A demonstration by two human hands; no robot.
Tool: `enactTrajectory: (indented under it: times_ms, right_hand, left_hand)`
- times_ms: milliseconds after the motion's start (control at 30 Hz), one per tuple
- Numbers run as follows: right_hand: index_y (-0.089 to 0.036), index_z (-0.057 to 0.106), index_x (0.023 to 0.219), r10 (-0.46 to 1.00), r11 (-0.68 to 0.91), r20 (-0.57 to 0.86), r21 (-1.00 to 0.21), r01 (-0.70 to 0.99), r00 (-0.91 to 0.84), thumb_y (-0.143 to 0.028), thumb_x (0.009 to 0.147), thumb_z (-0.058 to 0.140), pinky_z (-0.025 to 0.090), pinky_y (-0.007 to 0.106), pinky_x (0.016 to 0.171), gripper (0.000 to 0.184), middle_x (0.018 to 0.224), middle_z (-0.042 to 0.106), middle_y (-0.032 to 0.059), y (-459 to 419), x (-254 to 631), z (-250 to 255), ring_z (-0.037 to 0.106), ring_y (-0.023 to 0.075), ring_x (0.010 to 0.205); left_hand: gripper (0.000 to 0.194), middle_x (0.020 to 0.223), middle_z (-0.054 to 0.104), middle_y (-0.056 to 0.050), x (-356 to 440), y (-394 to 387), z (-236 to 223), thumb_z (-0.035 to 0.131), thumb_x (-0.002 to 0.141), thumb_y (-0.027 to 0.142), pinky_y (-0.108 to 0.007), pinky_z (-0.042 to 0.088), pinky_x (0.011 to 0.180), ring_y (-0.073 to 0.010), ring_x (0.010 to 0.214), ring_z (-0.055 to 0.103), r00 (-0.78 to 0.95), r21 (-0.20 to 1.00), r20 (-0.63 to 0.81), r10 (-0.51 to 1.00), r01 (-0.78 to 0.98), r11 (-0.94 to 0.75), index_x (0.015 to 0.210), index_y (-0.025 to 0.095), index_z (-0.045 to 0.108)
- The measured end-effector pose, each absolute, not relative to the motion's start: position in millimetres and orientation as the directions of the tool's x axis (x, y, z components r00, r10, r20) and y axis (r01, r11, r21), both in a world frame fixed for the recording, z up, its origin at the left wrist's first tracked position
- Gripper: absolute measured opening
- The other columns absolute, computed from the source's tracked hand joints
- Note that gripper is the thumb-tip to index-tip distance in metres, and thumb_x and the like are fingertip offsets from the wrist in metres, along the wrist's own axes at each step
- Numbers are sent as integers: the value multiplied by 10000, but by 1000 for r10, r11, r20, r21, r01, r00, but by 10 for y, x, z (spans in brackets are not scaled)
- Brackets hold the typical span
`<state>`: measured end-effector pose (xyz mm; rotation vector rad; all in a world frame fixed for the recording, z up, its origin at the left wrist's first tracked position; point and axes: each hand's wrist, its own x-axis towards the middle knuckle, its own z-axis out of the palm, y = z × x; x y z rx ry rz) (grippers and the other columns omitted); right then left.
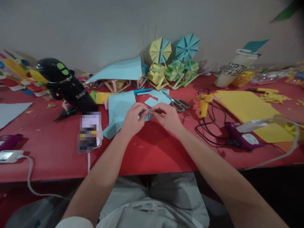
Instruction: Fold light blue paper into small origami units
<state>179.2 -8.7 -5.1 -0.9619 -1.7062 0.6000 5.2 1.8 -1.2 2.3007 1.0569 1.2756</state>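
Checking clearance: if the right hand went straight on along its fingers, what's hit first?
Likely the small blue paper piece at the tip of the right hand, then the left hand beyond it. Fingers partly hide the contact; depth is uncertain.

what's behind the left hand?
A light-blue sheet, slim blue items farther back. The left hand covers the sheet's near right part; its edge there can't be seen.

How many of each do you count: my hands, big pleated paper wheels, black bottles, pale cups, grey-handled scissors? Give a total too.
Left hand and right hand, pinching blue paper: 2
Yellow-and-blue wheel and blue wheel: 2
Black bottle: 1
Pale cup: 1
Grey-handled scissors: 1
Total: 7
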Motion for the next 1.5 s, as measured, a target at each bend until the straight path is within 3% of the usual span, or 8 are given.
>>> enactTrajectory:
  times_ms: [233, 433, 633, 933, 1133, 1500]
  right_hand:
    - [-207, 644, 851, 836, 546, 536, -796, 260, -117, -222, 824, 641, 538, 306, 712, 31, 786, 671, 4, -76, 1807, -52, 623, 142, 716]
    - [-216, 688, 920, 777, 617, 609, -687, 383, -159, -186, 844, 628, 530, 328, 760, 101, 868, 712, 27, -95, 1814, -32, 649, 163, 775]
    - [-236, 682, 847, 763, 636, 610, -645, 424, -216, -214, 881, 603, 515, 357, 782, 89, 861, 706, 30, -102, 1824, 1, 641, 185, 822]
    - [-222, 584, 831, 764, 630, 617, -649, 426, -189, -218, 901, 551, 504, 329, 727, 78, 836, 623, 32, -91, 1846, -11, 575, 171, 796]
    - [-220, 582, 825, 740, 657, 641, -626, 419, -202, -220, 909, 553, 493, 327, 732, 89, 830, 622, 25, -100, 1832, -1, 568, 164, 786]
    - [-228, 590, 812, 736, 658, 648, -617, 432, -196, -215, 903, 557, 487, 324, 705, 98, 817, 627, 23, -112, 1850, 32, 568, 165, 764]
  left_hand:
    - [93, 1006, 652, -65, 54, 37, -23, 562, 888, 171, -304, 511, 784, -179, 971, 623, 333, 568, 635, 697, 410, -713, 938, 202, 634]
    - [104, 1001, 649, -61, 45, 25, -31, 536, 876, 138, -319, 510, 805, -174, 943, 620, 347, 563, 622, 702, 426, -709, 895, 202, 617]
    - [79, 989, 657, -58, 54, 15, 0, 554, 878, 165, -327, 513, 827, -179, 942, 626, 325, 583, 598, 732, 450, -676, 858, 203, 620]
    - [50, 1020, 681, -62, 58, 18, 31, 666, 822, 242, -280, 544, 757, -168, 951, 648, 202, 743, 542, 816, 338, -577, 853, 202, 661]
    - [47, 882, 738, -56, 65, 27, 24, 711, 755, 218, -314, 566, 767, -172, 830, 691, 145, 850, 464, 874, 203, -486, 740, 181, 687]
    - [84, 875, 772, -56, 33, 27, 73, 749, 721, 251, -334, 592, 757, -201, 820, 716, 134, 893, 400, 907, 168, -419, 781, 193, 746]
